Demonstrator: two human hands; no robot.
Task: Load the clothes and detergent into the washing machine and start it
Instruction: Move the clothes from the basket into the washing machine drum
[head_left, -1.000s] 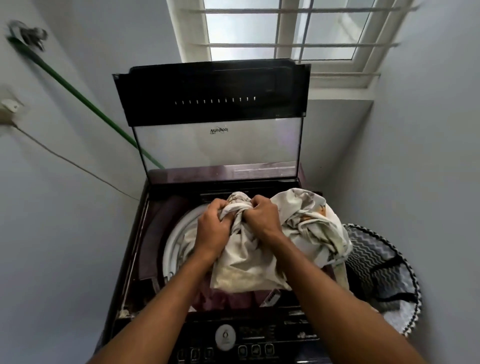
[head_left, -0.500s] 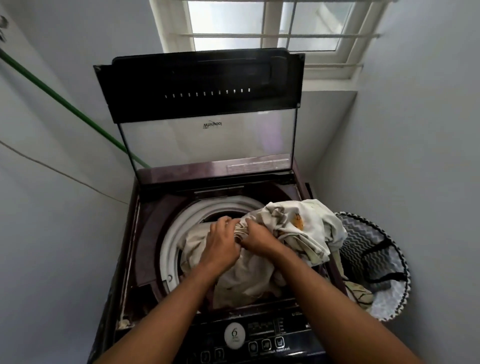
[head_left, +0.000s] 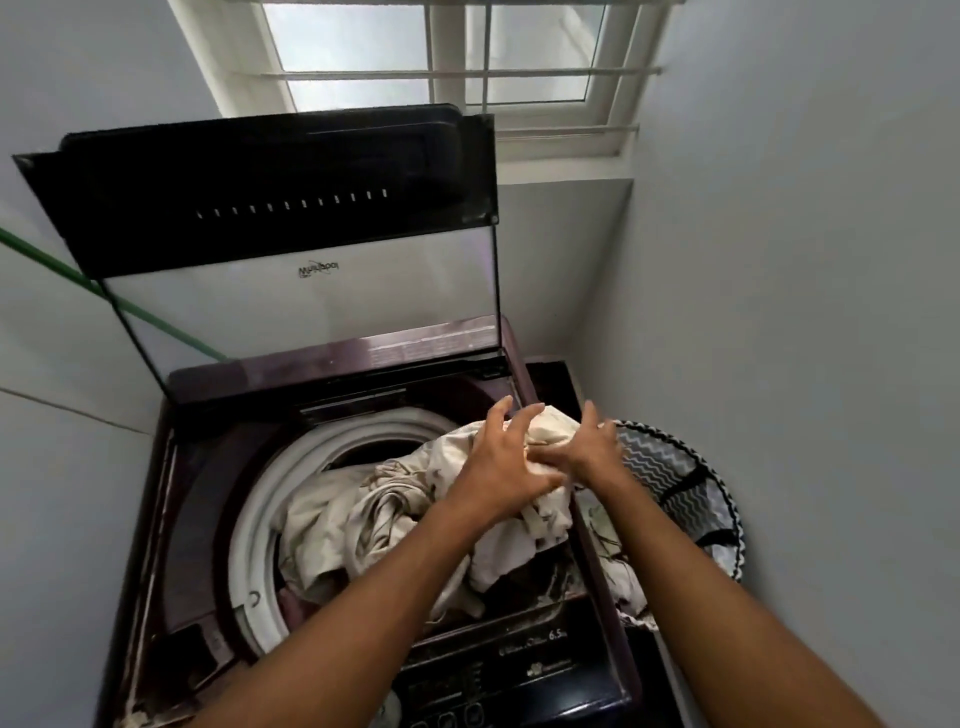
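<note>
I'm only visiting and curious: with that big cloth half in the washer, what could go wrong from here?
1. Part of the cream cloth hangs over the washer's right edge toward the laundry basket; it might slip out.
2. Cloth left on the rim could get caught under the raised lid.
3. The left hand and right hand look loose on it.

cream cloth (head_left: 363, 525): crumpled, half in drum | washing machine (head_left: 208, 467): lid up
</note>
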